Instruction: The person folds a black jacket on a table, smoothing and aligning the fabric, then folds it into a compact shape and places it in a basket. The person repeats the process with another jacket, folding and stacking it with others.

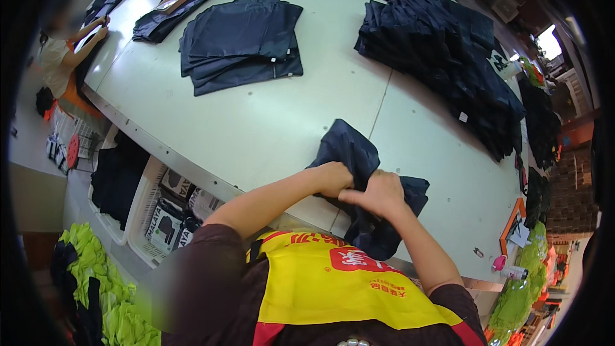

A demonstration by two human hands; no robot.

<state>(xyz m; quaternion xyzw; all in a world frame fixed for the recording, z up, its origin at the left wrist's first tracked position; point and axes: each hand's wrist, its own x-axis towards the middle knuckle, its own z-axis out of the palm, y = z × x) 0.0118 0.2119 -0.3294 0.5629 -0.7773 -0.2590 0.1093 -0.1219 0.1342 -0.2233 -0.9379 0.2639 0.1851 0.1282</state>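
Note:
A dark navy piece of cloth (349,145) is bunched up at the near edge of the table, with one part standing up and another hanging down in front of my apron. My left hand (334,179) is closed in a fist on its left side. Just to the right, my right hand (379,193) grips the same cloth, its thumb pointing toward my left hand. The fingertips of both hands are hidden in the folds, and whether the cloth is a finished garment I cannot tell.
A flat stack of navy pieces (240,35) lies farther back on the white table (275,122). To the right is a big heap of navy cloth (435,57). White baskets (138,208) stand low at the left. A person (64,57) works at the far left.

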